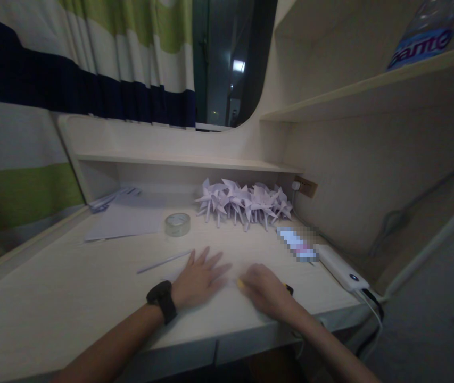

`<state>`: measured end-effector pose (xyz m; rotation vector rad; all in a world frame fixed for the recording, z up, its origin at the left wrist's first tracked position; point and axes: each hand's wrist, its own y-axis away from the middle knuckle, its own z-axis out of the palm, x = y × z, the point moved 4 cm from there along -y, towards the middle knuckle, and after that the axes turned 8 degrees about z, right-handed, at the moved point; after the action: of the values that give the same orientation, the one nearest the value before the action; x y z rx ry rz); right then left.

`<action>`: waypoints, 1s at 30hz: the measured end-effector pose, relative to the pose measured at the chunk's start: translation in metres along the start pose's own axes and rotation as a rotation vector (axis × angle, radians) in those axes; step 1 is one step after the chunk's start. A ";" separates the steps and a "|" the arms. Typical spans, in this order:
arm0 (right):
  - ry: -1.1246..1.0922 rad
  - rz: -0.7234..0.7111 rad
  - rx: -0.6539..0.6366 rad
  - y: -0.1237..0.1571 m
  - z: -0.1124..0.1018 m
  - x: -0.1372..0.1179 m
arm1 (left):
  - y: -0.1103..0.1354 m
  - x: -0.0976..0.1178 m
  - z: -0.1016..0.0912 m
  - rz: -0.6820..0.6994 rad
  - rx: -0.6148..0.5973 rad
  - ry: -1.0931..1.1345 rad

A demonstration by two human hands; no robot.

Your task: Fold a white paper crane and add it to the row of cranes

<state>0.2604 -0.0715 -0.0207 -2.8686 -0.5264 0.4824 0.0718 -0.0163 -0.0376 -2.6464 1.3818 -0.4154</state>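
My left hand [200, 276] lies flat on the pale desk [71, 298] with its fingers spread, a black watch on the wrist. My right hand [264, 291] rests beside it, fingers curled around a small yellow-tipped thing, with a dark end showing behind the hand. A thin pale stick [165, 261] lies just left of the left hand. A roll of clear tape [178, 224] stands behind it. A heap of folded white paper pinwheels [245, 202] sits at the back of the desk.
Sheets of paper [125, 221] lie at the back left. A phone [296, 243] and a white power bank [342, 267] with cables lie on the right. Shelves rise above and to the right; a striped curtain hangs on the left.
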 end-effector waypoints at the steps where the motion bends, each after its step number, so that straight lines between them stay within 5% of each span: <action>1: -0.001 -0.003 -0.001 0.000 0.000 -0.001 | 0.000 0.000 0.000 0.000 -0.001 -0.003; 18: -0.117 -0.040 0.139 0.008 0.016 -0.011 | 0.002 0.001 0.001 -0.029 -0.079 -0.042; 30: -0.049 -0.151 0.055 0.014 0.015 -0.013 | 0.003 -0.002 -0.003 -0.019 -0.053 -0.047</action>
<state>0.2483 -0.0876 -0.0338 -2.7445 -0.7204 0.5340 0.0673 -0.0160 -0.0355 -2.6945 1.3740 -0.3214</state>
